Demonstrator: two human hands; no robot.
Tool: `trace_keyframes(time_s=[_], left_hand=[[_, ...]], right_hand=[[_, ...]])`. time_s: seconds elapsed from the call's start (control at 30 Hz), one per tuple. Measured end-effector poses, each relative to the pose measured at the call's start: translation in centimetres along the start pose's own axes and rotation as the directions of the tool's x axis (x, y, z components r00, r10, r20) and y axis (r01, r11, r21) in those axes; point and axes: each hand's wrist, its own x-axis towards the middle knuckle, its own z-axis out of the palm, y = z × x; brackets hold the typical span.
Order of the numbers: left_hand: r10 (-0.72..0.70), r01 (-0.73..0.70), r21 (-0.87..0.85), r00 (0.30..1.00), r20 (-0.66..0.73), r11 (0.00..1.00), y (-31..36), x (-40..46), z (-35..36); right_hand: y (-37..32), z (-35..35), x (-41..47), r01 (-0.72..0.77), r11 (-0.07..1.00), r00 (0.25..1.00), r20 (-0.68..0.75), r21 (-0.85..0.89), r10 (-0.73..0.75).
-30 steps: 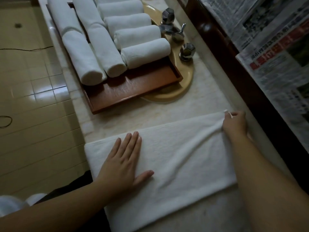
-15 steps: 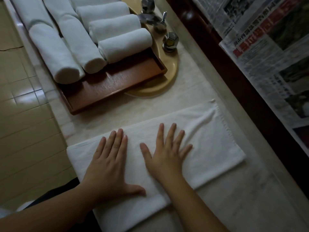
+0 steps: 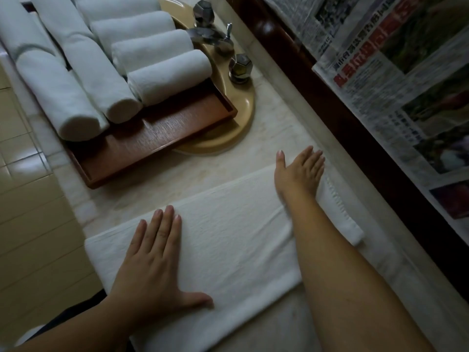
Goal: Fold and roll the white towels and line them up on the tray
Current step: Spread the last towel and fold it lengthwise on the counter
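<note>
A folded white towel (image 3: 228, 240) lies flat across the pale stone counter in front of me. My left hand (image 3: 154, 260) presses flat on its near left part, fingers straight and thumb spread. My right hand (image 3: 299, 171) lies flat with straight fingers on the towel's far right end, fingertips reaching past the edge onto the counter. Further back stands a brown wooden tray (image 3: 162, 138) holding several rolled white towels (image 3: 167, 74), lined up side by side.
The tray sits partly over a tan oval basin (image 3: 243, 110) with chrome tap handles (image 3: 239, 67). Newspaper sheets (image 3: 396, 80) cover the wall on the right behind a dark wooden ledge. Tiled floor (image 3: 30, 224) drops away on the left of the counter edge.
My right hand let go of the towel's far corner, pressed flat mid-towel beside the left hand, then slid out to the right end. My left hand stayed pressed on the towel.
</note>
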Motion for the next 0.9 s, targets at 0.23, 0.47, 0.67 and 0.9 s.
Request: trace_keyframes(time_s=[0.23,0.47,0.67,0.9], left_hand=[[-0.009,0.008,0.004,1.0,0.019,1.0,0.1,0.1,-0.1],[-0.013,0.013,0.043,1.0,0.002,0.999,0.1,0.1,0.3],[-0.012,0.012,0.069,1.0,-0.01,0.998,0.2,-0.1,0.3],[-0.022,0.023,0.062,1.0,-0.018,0.998,0.4,-0.3,0.1]], right_hand=[[-4.8,-0.1,-15.1,0.118,0.99,0.992,0.026,0.072,-0.12],[-1.5,2.6,-15.6,0.053,0.996,0.996,0.082,-0.073,-0.047],[4.1,0.5,-4.1,-0.131,0.991,0.991,-0.009,0.001,0.131],[3.0,-1.9,-9.6,-0.09,0.992,0.993,-0.065,0.088,0.096]])
